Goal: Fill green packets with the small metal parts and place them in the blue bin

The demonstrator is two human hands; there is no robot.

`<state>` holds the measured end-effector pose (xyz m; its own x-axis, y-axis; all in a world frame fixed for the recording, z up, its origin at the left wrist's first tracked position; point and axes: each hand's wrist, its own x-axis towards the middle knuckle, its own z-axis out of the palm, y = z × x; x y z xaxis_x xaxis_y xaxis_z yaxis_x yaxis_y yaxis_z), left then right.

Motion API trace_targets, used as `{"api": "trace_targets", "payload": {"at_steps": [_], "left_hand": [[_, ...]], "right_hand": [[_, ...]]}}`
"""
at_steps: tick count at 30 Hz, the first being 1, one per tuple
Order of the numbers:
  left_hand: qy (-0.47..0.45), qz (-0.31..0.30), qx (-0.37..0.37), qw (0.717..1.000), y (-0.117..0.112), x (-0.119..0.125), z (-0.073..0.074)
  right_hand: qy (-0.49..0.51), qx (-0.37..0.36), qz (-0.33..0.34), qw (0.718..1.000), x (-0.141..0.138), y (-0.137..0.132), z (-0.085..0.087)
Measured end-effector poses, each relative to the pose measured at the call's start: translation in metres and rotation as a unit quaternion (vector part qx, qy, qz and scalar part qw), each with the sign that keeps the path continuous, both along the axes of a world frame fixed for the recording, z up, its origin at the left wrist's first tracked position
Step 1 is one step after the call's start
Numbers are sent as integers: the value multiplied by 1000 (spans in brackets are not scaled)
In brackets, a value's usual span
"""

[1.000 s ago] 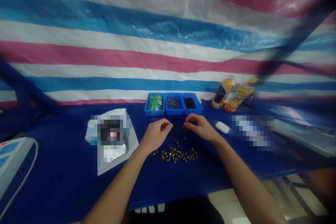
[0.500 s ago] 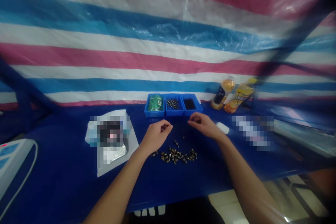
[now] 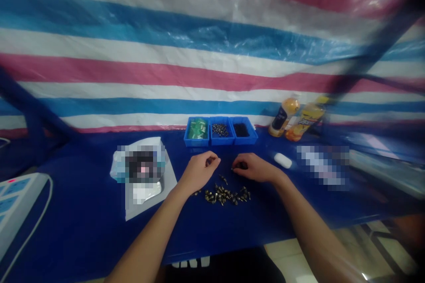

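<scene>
Behind the open blue plastic tray [image 3: 222, 141] in the middle of a row of three, a red, white and blue striped plastic sheet [image 3: 166, 70] hangs as a wall. Under the tray spreads the dark-blue covered surface [image 3: 265, 212]. Far left of the tray, nearer the person, lies a white power strip with blue panels [image 3: 23, 199]; closer on that side is a flat white sheet [image 3: 169, 181] with partly pixelated things on it. Right of the tray stand two clear plastic bottles of orange-yellow drink [image 3: 283, 117].

Both bare hands are on the near side of the tray. The left hand [image 3: 199, 170], slightly left, has its fingers curled and thumb tip close to the forefinger; whether this grip holds anything cannot be told. The right hand [image 3: 255, 168], slightly right, curls palm down, fingertips bunched low over the surface; what its grip pinches, if anything, is hidden.

Nearer the person than both hands, straight out from the tray, lies a loose pile of small brass-and-black metal pieces [image 3: 221, 196]. Right of the tray and nearer rests a white rounded case [image 3: 283, 160]. One loose piece [image 3: 223, 180] lies between tray and pile.
</scene>
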<state>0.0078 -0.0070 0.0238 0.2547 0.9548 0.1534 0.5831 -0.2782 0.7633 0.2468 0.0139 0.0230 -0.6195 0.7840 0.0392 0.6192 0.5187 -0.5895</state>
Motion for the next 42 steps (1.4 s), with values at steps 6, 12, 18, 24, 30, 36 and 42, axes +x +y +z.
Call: {"api": "trace_targets", "payload": {"at_steps": [6, 12, 18, 24, 30, 36, 42], "left_hand": [[1, -54, -14, 998, -8, 7, 8], [17, -72, 6, 997, -10, 9, 8], [6, -41, 10, 999, -5, 6, 6], [-11, 21, 21, 999, -1, 1, 4], [-10, 25, 22, 999, 2, -1, -1], [-3, 20, 18, 1000, 2, 0, -2], [14, 9, 6, 1000, 1, -2, -1]], "right_hand": [[107, 30, -23, 993, -18, -6, 7], [126, -8, -68, 990, -32, -11, 2], [263, -74, -113, 955, -36, -4, -8], [265, -41, -155, 951, -31, -2, -10], [18, 37, 43, 998, -27, -10, -3], [-19, 65, 65, 996, -28, -6, -11], [13, 67, 34, 997, -28, -5, -12]]}}
